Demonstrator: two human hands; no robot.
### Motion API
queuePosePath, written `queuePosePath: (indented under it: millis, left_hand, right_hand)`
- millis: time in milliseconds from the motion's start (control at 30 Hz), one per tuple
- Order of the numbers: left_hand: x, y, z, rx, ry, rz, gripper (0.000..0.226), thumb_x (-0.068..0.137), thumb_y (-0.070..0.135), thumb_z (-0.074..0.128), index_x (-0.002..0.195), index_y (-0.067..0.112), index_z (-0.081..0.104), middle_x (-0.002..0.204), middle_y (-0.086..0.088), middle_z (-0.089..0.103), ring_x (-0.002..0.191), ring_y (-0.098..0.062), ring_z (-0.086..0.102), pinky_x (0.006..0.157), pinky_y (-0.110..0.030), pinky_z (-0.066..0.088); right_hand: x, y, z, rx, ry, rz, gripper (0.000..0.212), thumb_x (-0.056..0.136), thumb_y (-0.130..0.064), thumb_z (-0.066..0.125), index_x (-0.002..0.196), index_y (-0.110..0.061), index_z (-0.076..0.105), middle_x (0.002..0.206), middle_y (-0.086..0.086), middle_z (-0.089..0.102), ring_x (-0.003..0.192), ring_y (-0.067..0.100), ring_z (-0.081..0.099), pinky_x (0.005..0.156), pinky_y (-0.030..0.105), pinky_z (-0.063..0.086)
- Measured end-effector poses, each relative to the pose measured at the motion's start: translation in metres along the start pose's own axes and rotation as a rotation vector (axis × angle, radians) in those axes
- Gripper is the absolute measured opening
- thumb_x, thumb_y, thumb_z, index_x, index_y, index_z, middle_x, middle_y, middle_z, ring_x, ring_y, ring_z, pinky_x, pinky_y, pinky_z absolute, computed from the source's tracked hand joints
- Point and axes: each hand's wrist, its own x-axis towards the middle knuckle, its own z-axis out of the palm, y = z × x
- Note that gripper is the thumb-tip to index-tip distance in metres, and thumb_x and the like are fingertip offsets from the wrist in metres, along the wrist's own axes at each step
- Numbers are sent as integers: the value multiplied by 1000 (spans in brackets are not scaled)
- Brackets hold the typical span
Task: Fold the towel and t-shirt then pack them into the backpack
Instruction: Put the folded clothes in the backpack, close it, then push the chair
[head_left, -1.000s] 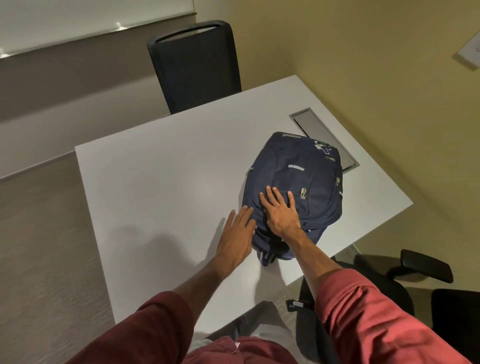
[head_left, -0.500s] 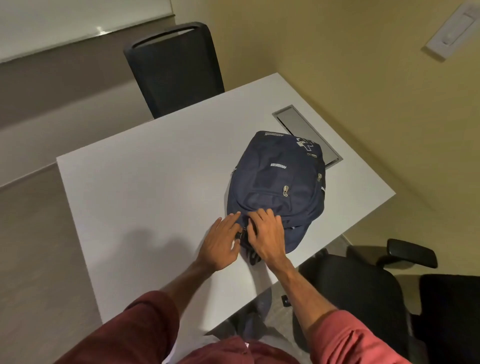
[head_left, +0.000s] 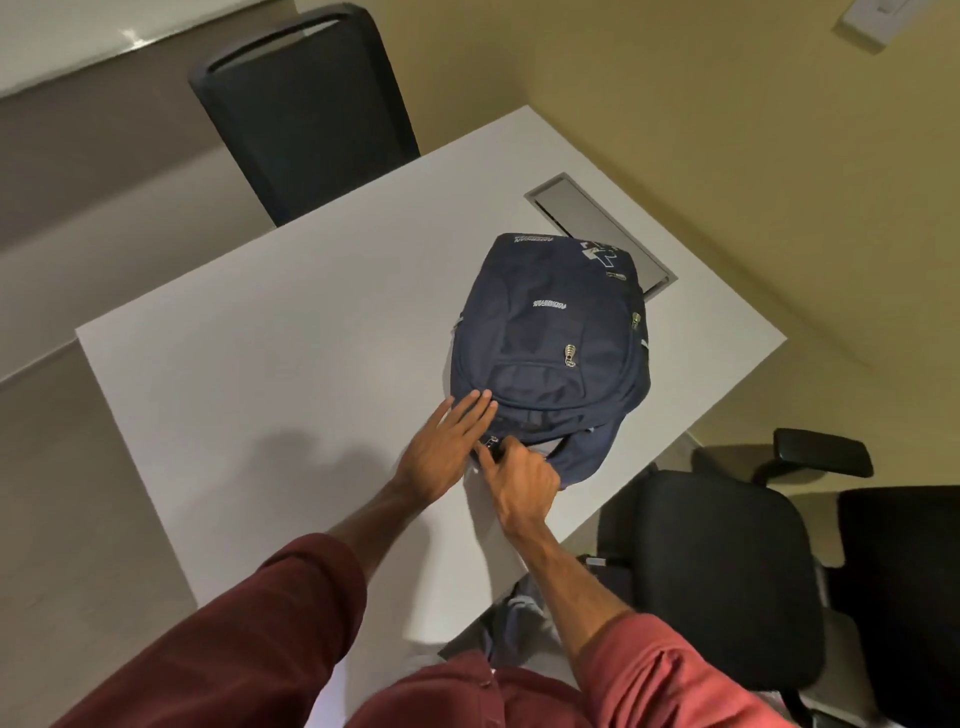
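A navy blue backpack (head_left: 545, 332) lies flat on the white table (head_left: 285, 374), front pocket up, near the table's right edge. My left hand (head_left: 447, 447) rests flat with fingers spread on the backpack's near left corner. My right hand (head_left: 519, 478) is at the near end of the backpack, thumb and forefinger pinched on a metal zipper pull (head_left: 491, 443). No towel or t-shirt is in view.
A metal cable hatch (head_left: 597, 228) is set in the table behind the backpack. A black chair (head_left: 306, 109) stands at the far side, and a black armchair (head_left: 727, 561) sits at the near right corner. A beige wall runs along the right.
Both hands slid from the backpack's top down to its near end. My right hand closed from flat to a pinch on the zipper pull.
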Motion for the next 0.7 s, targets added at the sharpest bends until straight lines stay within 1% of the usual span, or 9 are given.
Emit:
queuePosePath:
  millis: [100,167,233,267,333,433,500,567,700]
  left_hand:
    - [4,-7,-2,11,-32,31,75,110,4,28,171,15,-14,179,-5,-19,167,-24,-12,137,-43,4]
    - [6,-10,-3,6,-52,49,77,110,4,32,171,16,-13,179,-4,-18,168,-24,-11,137,-42,4]
    - [9,-12,-5,11,-68,54,78,110,4,36,172,18,-10,180,-3,-15,168,-24,-8,137,-42,3]
    - [11,-14,-6,16,-76,56,78,110,5,38,173,19,-8,180,-3,-14,168,-24,-7,137,-42,3]
    - [13,-16,-8,27,-87,64,77,111,8,40,173,21,-4,180,-2,-12,168,-24,-6,137,-43,4]
    - [13,-18,-9,25,-91,65,74,113,16,42,173,23,0,181,0,-9,169,-23,-4,137,-45,6]
    - [14,-17,-12,29,-97,53,70,115,21,41,173,24,3,181,0,-7,169,-23,-1,137,-46,7]
    - [14,-15,-15,26,-101,41,66,116,25,39,173,25,6,181,1,-5,169,-22,1,137,-47,8]
    - [10,-12,-19,12,-94,21,61,118,28,34,173,26,10,181,3,-2,169,-20,3,137,-49,7]
  right_hand:
    - [0,-10,2,56,7,45,55,106,-67,46,114,-20,73,106,3,81,98,24,76,83,35,57]
    - [-1,-13,5,79,10,61,46,110,-55,45,115,-17,72,109,5,80,99,26,76,82,35,54]
    - [-4,-13,6,93,28,62,37,112,-41,43,115,-16,70,109,5,80,97,26,75,77,35,51]
    - [-5,-13,6,96,41,57,35,111,-38,43,114,-16,69,108,5,80,95,26,75,75,34,49]
    - [-7,-11,1,85,57,38,33,111,-36,43,113,-16,69,104,4,80,91,26,75,72,33,49]
    - [-8,-2,-7,36,30,-2,30,108,-36,45,112,-16,68,101,4,79,89,26,74,74,35,56]
    - [-10,6,-13,34,41,11,27,103,-34,49,105,-15,68,94,4,78,84,27,73,73,36,56]
    - [-12,16,-18,27,64,23,25,100,-33,51,95,-14,67,85,4,75,77,26,71,69,35,53]
    - [-14,37,-30,-14,78,22,27,101,-35,50,93,-14,66,80,4,73,72,26,69,71,37,57]
